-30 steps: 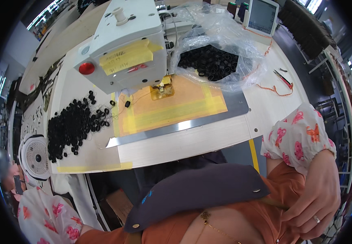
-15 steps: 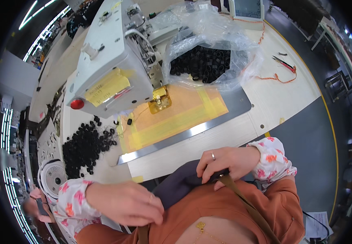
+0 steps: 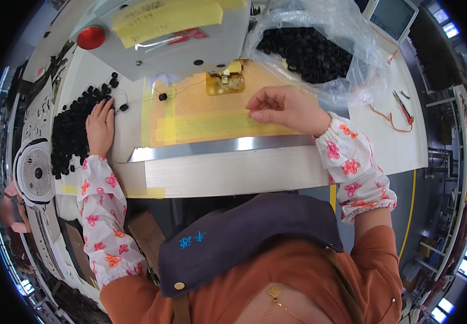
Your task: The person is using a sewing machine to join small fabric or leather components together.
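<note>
My left hand [image 3: 100, 128] lies at the right edge of a heap of small black loops [image 3: 70, 132], fingers stretched out, their tips touching the nearest loops. My right hand [image 3: 290, 110] is over the yellow-taped sewing plate [image 3: 201, 121], fingers curled and thumb and forefinger brought close together. Whatever may be between those fingertips is too small to make out. Two single black loops lie by the plate: one loop [image 3: 162, 97] on its left part, with thin thread by it, and another [image 3: 124, 107] near my left fingertips. Behind stands the sewing machine [image 3: 190, 46], its needle area [image 3: 225, 78] above the plate.
A clear plastic bag [image 3: 373, 70] full of black rings [image 3: 309, 54] stands at the back right. Red-handled snips [image 3: 404, 108] with an orange cord lie farther right. A white fan [image 3: 35, 171] is at the left table edge. A dark apron [image 3: 255, 237] covers my lap.
Both hands have left the apron at my waist and reached forward over the table, left to the heap, right to the plate. The apron now hangs spread out. The view has shifted closer.
</note>
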A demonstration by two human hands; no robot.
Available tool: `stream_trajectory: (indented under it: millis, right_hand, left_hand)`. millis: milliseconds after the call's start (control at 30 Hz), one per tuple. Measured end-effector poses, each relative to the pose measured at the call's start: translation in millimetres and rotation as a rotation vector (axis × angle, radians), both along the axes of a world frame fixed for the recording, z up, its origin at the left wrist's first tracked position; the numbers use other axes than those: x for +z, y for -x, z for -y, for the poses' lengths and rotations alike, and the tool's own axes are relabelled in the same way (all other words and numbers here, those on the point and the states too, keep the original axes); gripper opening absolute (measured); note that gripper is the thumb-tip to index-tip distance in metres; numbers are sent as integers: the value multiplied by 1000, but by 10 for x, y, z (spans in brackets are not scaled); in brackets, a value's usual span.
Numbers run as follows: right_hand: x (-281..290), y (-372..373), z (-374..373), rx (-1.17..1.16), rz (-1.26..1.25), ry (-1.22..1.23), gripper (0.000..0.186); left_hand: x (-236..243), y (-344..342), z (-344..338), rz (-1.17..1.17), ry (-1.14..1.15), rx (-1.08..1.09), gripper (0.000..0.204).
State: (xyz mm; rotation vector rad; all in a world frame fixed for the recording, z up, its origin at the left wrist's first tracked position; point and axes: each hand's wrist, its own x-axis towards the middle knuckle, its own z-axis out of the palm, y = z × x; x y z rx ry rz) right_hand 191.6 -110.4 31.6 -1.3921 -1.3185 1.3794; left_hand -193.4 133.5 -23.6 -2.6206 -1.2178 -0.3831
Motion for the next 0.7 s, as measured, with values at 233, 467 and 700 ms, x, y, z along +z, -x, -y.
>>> stream_trajectory:
  millis: [233,467,700]
  right_hand:
    - [-38,-115,170,-56,-116,-145,28]
    - [-457,859,921,662,-447,88,52]
    - [-751,708,1260,486,89,-8,51]
  left_hand:
    - [360,48,-51,148,95,-4,28]
    - [533,-830,422,226,258,-179,28]
    - [484,-1357,557,259,298,-420,38]
